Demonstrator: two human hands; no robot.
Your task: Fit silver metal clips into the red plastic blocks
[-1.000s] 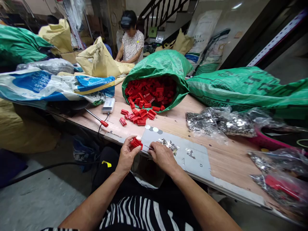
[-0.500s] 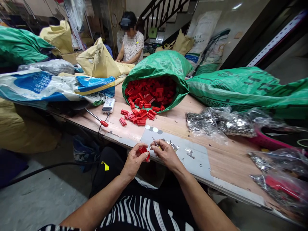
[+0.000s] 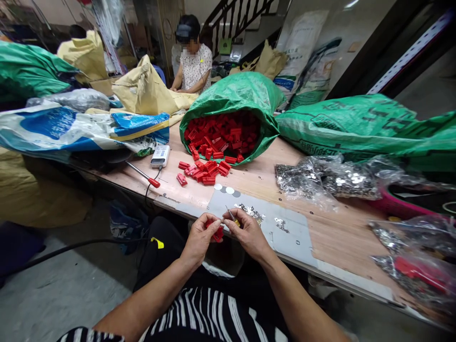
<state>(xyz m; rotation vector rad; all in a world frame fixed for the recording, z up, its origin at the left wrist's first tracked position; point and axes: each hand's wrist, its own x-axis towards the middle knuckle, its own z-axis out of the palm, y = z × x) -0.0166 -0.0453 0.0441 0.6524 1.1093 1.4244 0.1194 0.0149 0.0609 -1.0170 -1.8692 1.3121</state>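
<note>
My left hand (image 3: 200, 240) is closed on a red plastic part (image 3: 218, 233), its thumb and forefinger pinching it just beyond the table's front edge. Close beside it, my right hand (image 3: 245, 232) grips a thin pointed tool with a yellow handle (image 3: 236, 222), the metal tip aimed up and left. The right thumb and forefinger meet at the red part's edge; whether a small piece is between them I cannot make out. Small silver metal pieces (image 3: 251, 212) lie on the grey mat (image 3: 294, 232) behind my right hand. Loose red parts (image 3: 206, 172) are heaped farther back.
A green sack (image 3: 245, 90) lies with its mouth towards me, full of red parts. Bags of metal pieces (image 3: 320, 180) and a pink container (image 3: 399, 204) stand right. A red-handled tool (image 3: 154, 182) and a white device (image 3: 160, 156) lie left. Another person (image 3: 195, 66) sits across the table.
My right fingertips have come in against the red part, closing the small gap between the hands. The red part has turned slightly in my left hand.
</note>
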